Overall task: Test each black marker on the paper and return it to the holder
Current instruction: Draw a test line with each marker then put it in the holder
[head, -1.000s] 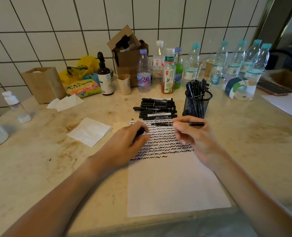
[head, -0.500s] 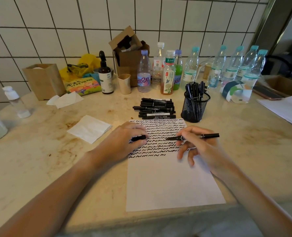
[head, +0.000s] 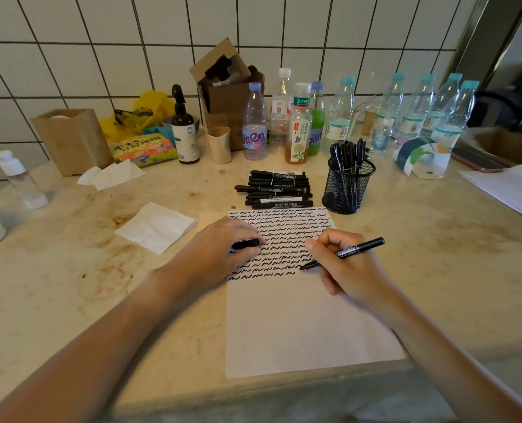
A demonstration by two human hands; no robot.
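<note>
Change: a second ago you had the marker [head: 343,252] lying flat up near the top of the paper [head: 299,325]; now it's swung down into a writing grip with the tip right at the end of the last squiggle row. The holder [head: 348,190] hasn't budged.

Meaning: looks to me like you're just about to lay down the next test squiggle, so this marker is mid-check, with capping and dropping it in the holder to follow.

Right hand: your right hand [head: 350,270] is at about 3 o'clock on the sheet, fingers curled and pinching the marker, barrel angled up toward 2 o'clock, tip pointing toward 8 o'clock. Can't tell for sure if the tip is actually touching the paper.

Left hand: your left hand [head: 220,248] sits at 9 o'clock on the sheet's edge, resting on the paper, fingers wrapped round the cap [head: 246,244]. The hands are apart, squiggles between them.

Markers: the pile of loose markers [head: 275,193] is at 12 o'clock just past the paper's top edge, still plenty to go by the look of it. The holder stands just beside it at 1 o'clock with a bunch already in it.

Counter: a folded napkin [head: 156,225] lies at 10 o'clock, bottles [head: 299,123] along the back wall.
</note>
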